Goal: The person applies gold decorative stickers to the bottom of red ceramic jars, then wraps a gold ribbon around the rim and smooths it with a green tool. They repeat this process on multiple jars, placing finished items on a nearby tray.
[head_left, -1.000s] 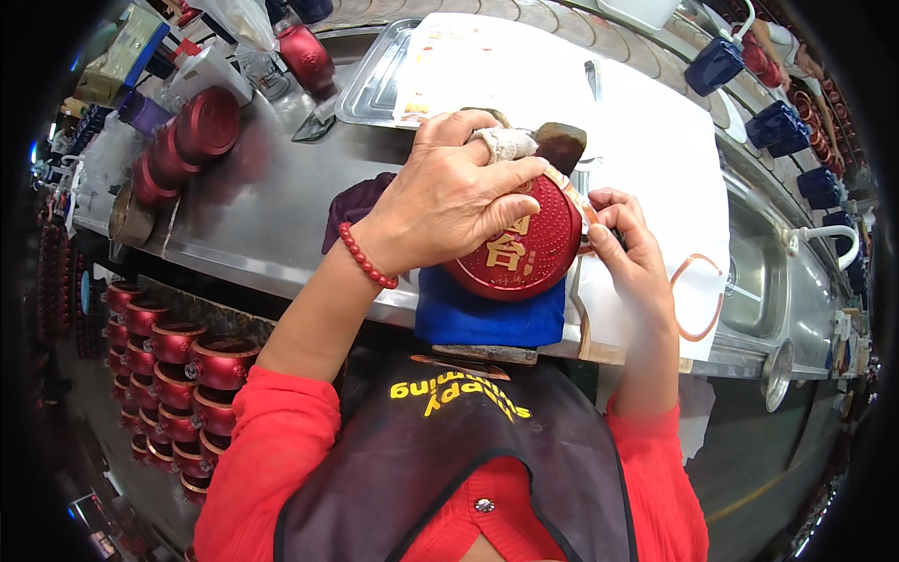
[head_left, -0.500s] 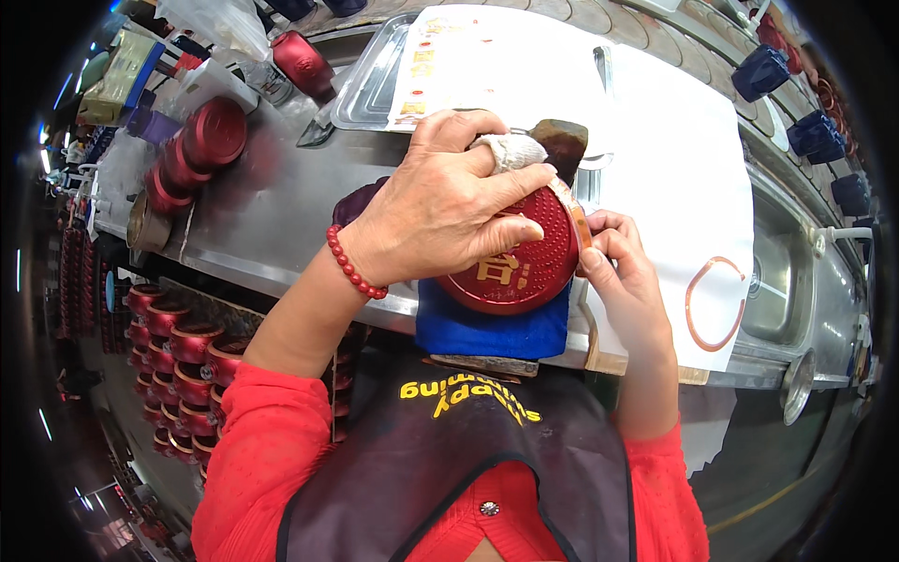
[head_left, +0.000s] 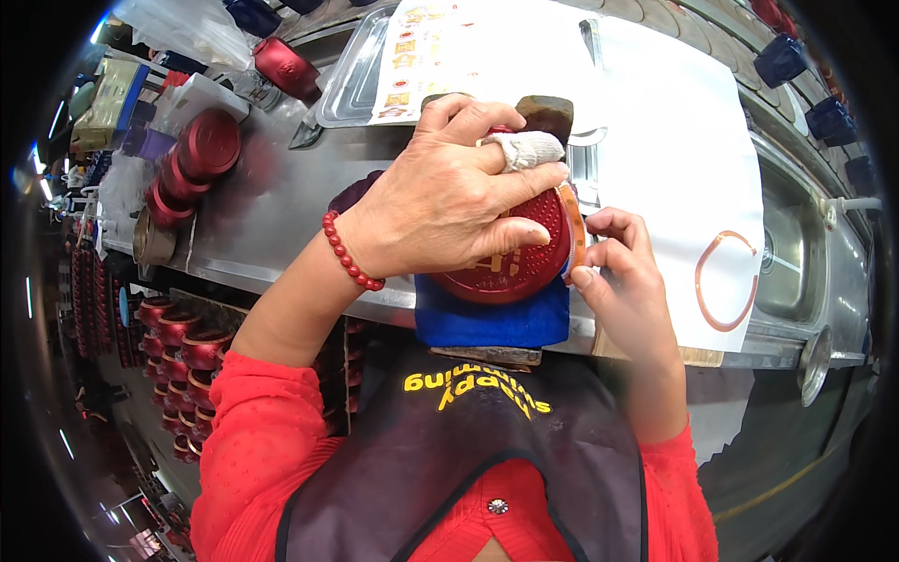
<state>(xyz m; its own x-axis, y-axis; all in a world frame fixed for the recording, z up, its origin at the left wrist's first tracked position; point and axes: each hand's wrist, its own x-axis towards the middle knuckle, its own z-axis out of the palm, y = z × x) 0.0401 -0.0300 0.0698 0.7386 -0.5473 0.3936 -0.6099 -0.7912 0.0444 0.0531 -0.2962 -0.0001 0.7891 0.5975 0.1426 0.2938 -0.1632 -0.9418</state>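
Lid: a round dark-red lid [head_left: 510, 253] with raised gold marking and a dotted face, lying under the left palm and just left of the right fingertips, on a blue pad [head_left: 492, 323] at the near edge of the metal bench [head_left: 272, 220].
Left hand: the left hand [head_left: 449, 201] is spread flat over the lid and pressing down, a white cloth wrap [head_left: 524, 150] on one finger, a red bead bracelet [head_left: 348, 253] at the wrist.
Right hand: the right hand [head_left: 618, 276] pinches an orange band [head_left: 573, 229] against the lid's right rim, thumb and forefinger closed on it.
Handling: the lid looks stiff, light and smooth, so likely slippery; best held by the rim or pinned flat from above. The band looks thin and floppy.
Facing: the lid's face points up, tilted slightly toward the person; being round, it has no long axis. The band runs along the rim, roughly away from the body.
Beyond the right hand: a loose orange ring [head_left: 726, 281] on white paper [head_left: 674, 159].
Far left of the left hand: stacked red lids [head_left: 192, 164].
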